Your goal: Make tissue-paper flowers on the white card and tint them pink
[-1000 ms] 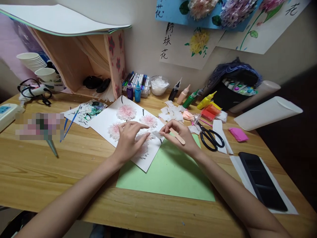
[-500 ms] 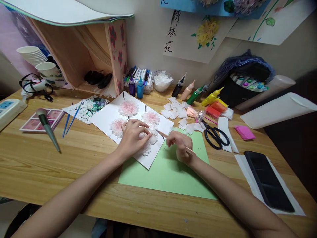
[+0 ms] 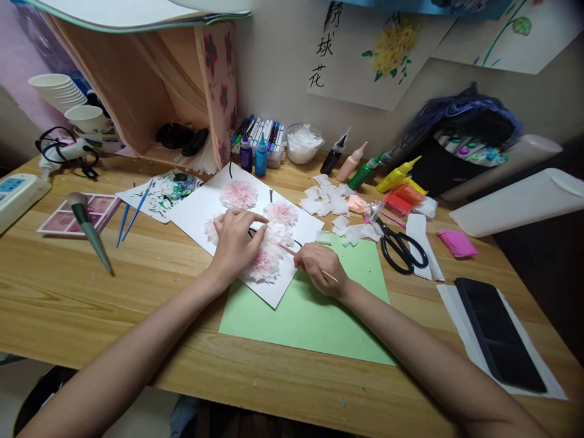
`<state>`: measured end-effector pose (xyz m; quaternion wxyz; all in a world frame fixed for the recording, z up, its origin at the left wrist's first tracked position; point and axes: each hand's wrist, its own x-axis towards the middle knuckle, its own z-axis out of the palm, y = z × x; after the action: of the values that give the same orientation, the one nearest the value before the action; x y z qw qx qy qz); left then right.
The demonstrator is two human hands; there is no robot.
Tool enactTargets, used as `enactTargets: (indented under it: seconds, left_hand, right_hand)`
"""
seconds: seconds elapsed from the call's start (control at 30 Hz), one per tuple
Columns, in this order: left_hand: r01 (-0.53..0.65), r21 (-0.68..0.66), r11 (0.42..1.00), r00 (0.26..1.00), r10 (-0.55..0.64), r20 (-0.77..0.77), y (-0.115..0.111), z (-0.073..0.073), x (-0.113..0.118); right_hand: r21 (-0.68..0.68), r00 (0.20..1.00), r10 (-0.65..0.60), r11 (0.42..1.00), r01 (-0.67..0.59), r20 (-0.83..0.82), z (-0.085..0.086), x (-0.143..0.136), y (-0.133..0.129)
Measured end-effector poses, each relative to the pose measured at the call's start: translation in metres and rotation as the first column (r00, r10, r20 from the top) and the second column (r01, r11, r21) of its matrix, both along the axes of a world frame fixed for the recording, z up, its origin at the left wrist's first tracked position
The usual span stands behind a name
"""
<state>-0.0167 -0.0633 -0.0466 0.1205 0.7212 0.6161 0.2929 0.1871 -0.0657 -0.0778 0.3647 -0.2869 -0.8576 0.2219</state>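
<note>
head view, white sheet [image 3: 191,210]: lay askew on the table [image 3: 91,310], partly over the green sheet [image 3: 301,322], bearing pink-and-white paper flowers [image 3: 238,194].
risk at stick [image 3: 329,276]: too hard a push could have torn or loosened a flower's thin paper.
risk at sheet: a dragging palm could have skewed it or flattened the blooms.
left hand [image 3: 237,240]: half open, fingers loosely spread over the flowers; no grip seen, underside contact hidden.
right hand [image 3: 322,267]: curled closed, pinching the stick, tip at the flowers.

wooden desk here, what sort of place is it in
Probably a home craft corner: black-handled scissors, a clear bowl of white paper bits, and a paper picture with a yellow flower on the wall.
</note>
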Motion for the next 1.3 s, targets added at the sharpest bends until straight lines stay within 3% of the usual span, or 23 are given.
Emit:
enactTargets:
  seconds: [0.13,0.37,0.47,0.57,0.7,0.77,0.9,1.0,1.3]
  left_hand:
    - [-0.076,0.027,0.997,0.997,0.077,-0.030,0.005,-0.003,-0.008]
    - [-0.068,0.010,0.998,0.996,0.069,-0.060,0.009,-0.014,-0.011]
    - [-0.062,-0.004,0.998,0.997,0.062,-0.045,0.010,-0.015,-0.013]
    - [-0.067,-0.016,0.998,0.997,0.067,-0.034,0.011,-0.013,-0.014]
    - [-0.071,-0.026,0.997,0.997,0.070,-0.028,0.011,-0.012,-0.015]
    - [-0.071,-0.028,0.997,0.997,0.070,-0.029,0.012,-0.012,-0.015]
    - [-0.072,-0.028,0.997,0.997,0.071,-0.035,0.012,-0.013,-0.014]
    - [-0.074,-0.024,0.997,0.997,0.073,-0.037,0.011,-0.013,-0.013]
    - [-0.077,-0.013,0.997,0.996,0.077,-0.039,0.012,-0.015,-0.014]
  right_hand:
    - [-0.019,1.000,-0.012,1.000,0.012,-0.005,-0.003,-0.001,0.001]
    - [-0.036,1.000,-0.022,0.999,0.022,0.014,0.003,-0.008,0.007]
    - [-0.139,0.997,-0.080,0.987,0.080,0.005,0.011,-0.018,0.013]
    - [-0.307,0.982,-0.187,0.937,0.169,-0.029,0.019,-0.028,0.020]
    - [-0.427,0.960,-0.244,0.889,0.165,-0.138,0.022,-0.028,0.023]
    - [-0.393,0.953,-0.247,0.905,0.162,-0.176,0.021,-0.021,0.020]
    - [-0.167,0.974,-0.137,0.980,0.108,-0.177,0.017,-0.009,0.011]
    - [-0.059,0.985,-0.087,0.995,0.079,-0.148,0.013,-0.008,0.009]
    - [-0.076,0.992,-0.076,0.995,0.069,-0.102,0.006,-0.014,0.011]
